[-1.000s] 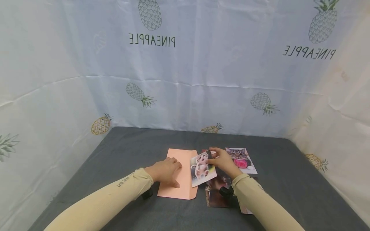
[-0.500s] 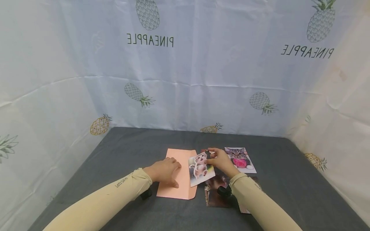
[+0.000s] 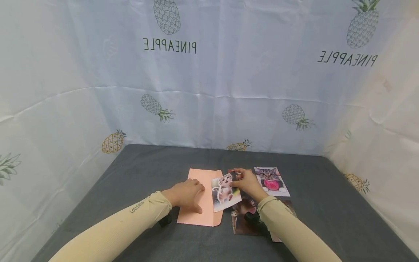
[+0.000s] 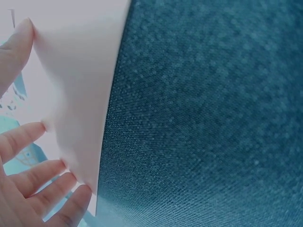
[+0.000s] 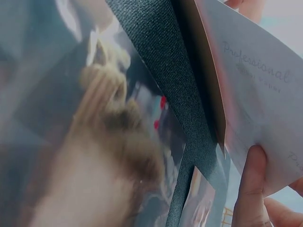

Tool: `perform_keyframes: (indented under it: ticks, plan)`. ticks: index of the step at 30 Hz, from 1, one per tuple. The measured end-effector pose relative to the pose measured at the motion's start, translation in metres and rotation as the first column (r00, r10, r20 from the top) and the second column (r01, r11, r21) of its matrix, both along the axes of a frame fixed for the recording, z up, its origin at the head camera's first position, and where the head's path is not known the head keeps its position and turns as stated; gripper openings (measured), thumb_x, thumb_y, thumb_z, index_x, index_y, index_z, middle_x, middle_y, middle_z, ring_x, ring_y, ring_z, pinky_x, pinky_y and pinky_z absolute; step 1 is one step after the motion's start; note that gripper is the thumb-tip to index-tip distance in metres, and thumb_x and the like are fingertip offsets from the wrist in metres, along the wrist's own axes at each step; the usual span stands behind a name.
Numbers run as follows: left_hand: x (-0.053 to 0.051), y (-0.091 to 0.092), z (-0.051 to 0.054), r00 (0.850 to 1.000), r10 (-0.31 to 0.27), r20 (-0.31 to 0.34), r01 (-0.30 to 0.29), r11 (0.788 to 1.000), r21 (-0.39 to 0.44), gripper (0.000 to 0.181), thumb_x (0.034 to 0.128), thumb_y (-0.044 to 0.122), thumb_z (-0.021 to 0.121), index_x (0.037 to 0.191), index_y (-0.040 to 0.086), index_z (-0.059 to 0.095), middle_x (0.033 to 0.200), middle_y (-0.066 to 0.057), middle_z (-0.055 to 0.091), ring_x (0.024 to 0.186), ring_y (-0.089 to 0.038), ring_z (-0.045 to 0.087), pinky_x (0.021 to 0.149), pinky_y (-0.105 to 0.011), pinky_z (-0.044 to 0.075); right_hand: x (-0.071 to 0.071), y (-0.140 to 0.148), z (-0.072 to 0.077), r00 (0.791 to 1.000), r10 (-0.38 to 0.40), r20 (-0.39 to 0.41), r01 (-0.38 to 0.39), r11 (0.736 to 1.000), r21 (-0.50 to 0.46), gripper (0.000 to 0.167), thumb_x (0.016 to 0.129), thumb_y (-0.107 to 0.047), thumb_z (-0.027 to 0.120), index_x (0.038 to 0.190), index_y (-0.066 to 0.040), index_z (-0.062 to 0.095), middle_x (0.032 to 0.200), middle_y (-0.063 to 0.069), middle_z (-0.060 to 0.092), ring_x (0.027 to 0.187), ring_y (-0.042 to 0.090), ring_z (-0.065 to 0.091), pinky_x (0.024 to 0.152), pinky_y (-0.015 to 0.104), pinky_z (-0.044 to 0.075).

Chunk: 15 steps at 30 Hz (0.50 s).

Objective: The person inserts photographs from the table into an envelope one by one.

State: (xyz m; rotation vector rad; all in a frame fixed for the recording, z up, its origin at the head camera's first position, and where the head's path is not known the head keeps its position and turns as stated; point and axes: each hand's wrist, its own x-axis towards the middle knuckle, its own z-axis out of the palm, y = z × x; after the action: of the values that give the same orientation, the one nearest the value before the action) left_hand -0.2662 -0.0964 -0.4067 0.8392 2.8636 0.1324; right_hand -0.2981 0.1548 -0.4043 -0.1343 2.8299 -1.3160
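Observation:
A peach-pink envelope (image 3: 206,198) lies on the dark grey cloth. My left hand (image 3: 184,194) rests on it with spread fingers, their tips touching the paper (image 4: 80,85) in the left wrist view. Between thumb and fingers, my right hand (image 3: 248,185) pinches a kitten photo (image 3: 225,194) by its right side. This tilted print overlaps the envelope's right edge, where the flap shows. Whether any of the print is inside the envelope, I cannot tell. The right wrist view shows the photo's pale printed back (image 5: 260,90).
Right of the envelope, more photos lie partly under my right arm, including a dark brown one (image 3: 243,226). A tabby cat photo (image 3: 270,180) with a pink ball lies behind them. A pineapple-print curtain (image 3: 209,120) encloses the back and sides of the table.
My right hand has shifted slightly left with the kitten photo, which now covers more of the envelope's right side. The left hand has stayed in place on the envelope.

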Motion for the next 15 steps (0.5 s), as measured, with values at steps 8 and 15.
perform_keyframes:
  ticks: [8, 15]
  plan:
    - [0.0021, 0.0004, 0.0022, 1.000, 0.006, 0.008, -0.007, 1.000, 0.006, 0.071, 0.0706, 0.052, 0.080, 0.127, 0.014, 0.058, 0.123, -0.005, 0.055, 0.113, -0.021, 0.050, 0.090, -0.041, 0.050, 0.0020, -0.0038, 0.0011, 1.000, 0.003, 0.007, -0.003, 1.000, 0.007, 0.060, 0.078, -0.007, 0.078, 0.133, 0.000, 0.055, 0.096, 0.013, 0.064, 0.082, 0.020, 0.057, 0.066, 0.031, 0.051]
    - [0.0034, 0.0006, 0.0040, 1.000, 0.002, 0.003, -0.002, 1.000, -0.001, 0.072, 0.0713, 0.052, 0.079, 0.127, 0.013, 0.058, 0.124, -0.005, 0.055, 0.114, -0.021, 0.050, 0.091, -0.040, 0.050, 0.0008, -0.0051, -0.0035, 1.000, -0.014, 0.004, 0.014, 1.000, -0.010, 0.060, 0.078, -0.006, 0.078, 0.133, -0.001, 0.055, 0.099, 0.016, 0.062, 0.087, 0.024, 0.057, 0.069, 0.033, 0.052]
